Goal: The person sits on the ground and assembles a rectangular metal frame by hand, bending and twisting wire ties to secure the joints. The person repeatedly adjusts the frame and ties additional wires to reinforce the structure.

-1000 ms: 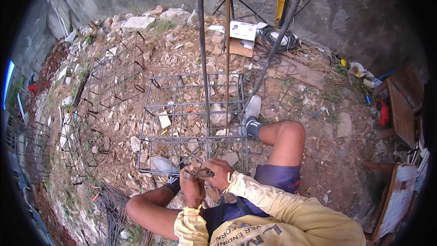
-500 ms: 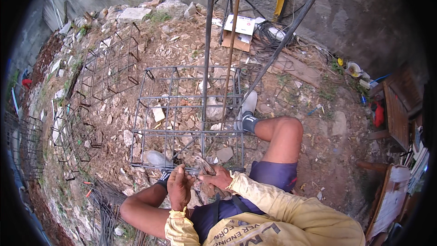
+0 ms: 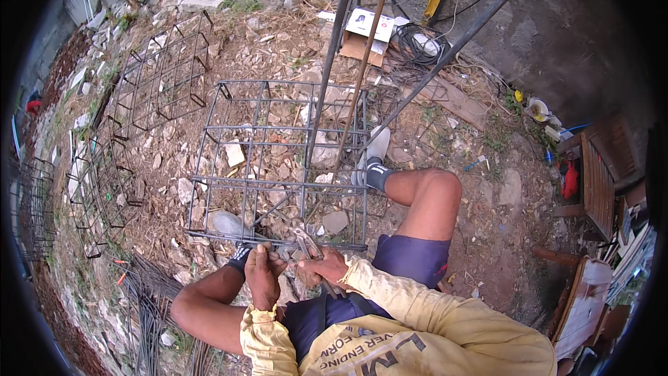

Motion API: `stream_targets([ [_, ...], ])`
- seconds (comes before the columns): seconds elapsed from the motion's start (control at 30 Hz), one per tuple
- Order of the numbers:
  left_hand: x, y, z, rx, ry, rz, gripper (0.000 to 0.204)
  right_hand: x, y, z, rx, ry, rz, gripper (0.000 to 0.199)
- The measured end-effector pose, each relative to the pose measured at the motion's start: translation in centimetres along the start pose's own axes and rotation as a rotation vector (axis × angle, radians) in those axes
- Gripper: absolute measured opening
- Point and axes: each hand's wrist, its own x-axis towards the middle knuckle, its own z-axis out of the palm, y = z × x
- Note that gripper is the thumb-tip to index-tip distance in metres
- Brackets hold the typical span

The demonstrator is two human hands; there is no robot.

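Note:
A square grid of dark steel reinforcing bars, a rebar cage (image 3: 278,184), lies in front of me, its near edge by my knees. My right hand (image 3: 325,267) is closed round a pair of pincers (image 3: 304,237), whose jaws point away from me at the near bar. Just left of it, my left hand (image 3: 263,278) is raised at the same bar with thumb and fingers pinched together. Whatever lies between those fingertips is too small to make out. Both my feet are at the cage, the left shoe (image 3: 228,224) at its near left corner and the right shoe (image 3: 376,147) along its right side.
Long bars (image 3: 445,59) rise slanting from the cage. More bent rebar cages (image 3: 163,73) lie to the left, above a bundle of loose rods or wire (image 3: 149,299). Rubble covers the ground. A cardboard box (image 3: 365,49) and tripod stand far off; wooden furniture (image 3: 602,174) is at right.
The view has shifted, so the cage and ground sit slightly higher in the picture. Both hands stay at the near bar, the right still holding the pincers.

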Motion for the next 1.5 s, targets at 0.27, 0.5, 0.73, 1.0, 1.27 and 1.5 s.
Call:
stream_targets([
  [0.27,0.1,-3.7,-3.3,-0.030,0.088,-0.320,0.063,-1.5,-0.5,-1.8,0.123,0.175,-0.113,0.029],
  [0.5,5.5,-7.3,-1.9,-0.176,0.247,-0.467,0.062,0.0,-0.4,-6.2,0.113,0.362,-0.131,0.024],
  [0.73,9.4,-7.8,-0.5,-0.176,0.299,-0.469,0.043,0.0,3.3,-5.1,0.146,0.356,0.053,0.034],
  [1.0,9.6,-3.7,1.1,-0.151,0.285,-0.414,0.036,-0.8,2.1,-3.1,0.414,0.380,0.032,0.038],
  [1.27,7.2,1.8,6.3,-0.191,0.097,-0.334,0.033,-2.1,-2.5,-2.9,0.254,0.518,-0.330,0.027],
  [1.5,7.3,9.0,10.1,0.021,-0.222,-0.188,0.044,-0.5,-10.4,-5.1,0.284,0.552,-0.626,0.022],
])
